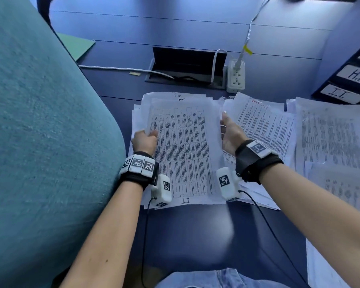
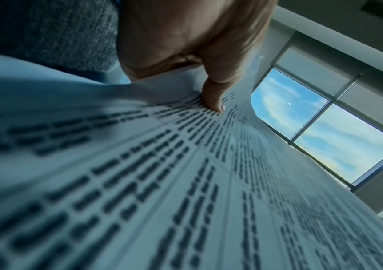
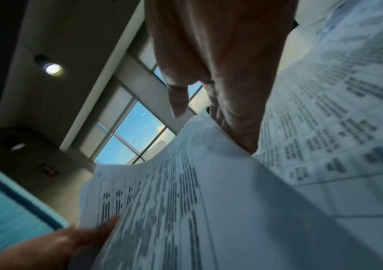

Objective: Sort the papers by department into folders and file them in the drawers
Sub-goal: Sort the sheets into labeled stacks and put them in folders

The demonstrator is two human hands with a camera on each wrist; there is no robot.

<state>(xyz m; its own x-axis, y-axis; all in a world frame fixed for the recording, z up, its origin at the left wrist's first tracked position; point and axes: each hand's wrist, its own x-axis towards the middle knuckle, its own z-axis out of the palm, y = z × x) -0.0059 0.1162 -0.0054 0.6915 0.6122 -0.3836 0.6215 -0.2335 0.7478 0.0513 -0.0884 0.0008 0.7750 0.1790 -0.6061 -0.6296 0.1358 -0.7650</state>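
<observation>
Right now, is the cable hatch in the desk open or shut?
Open. The cable hatch has its dark lid tilted up at the back, and white cables run into the opening below it.
</observation>
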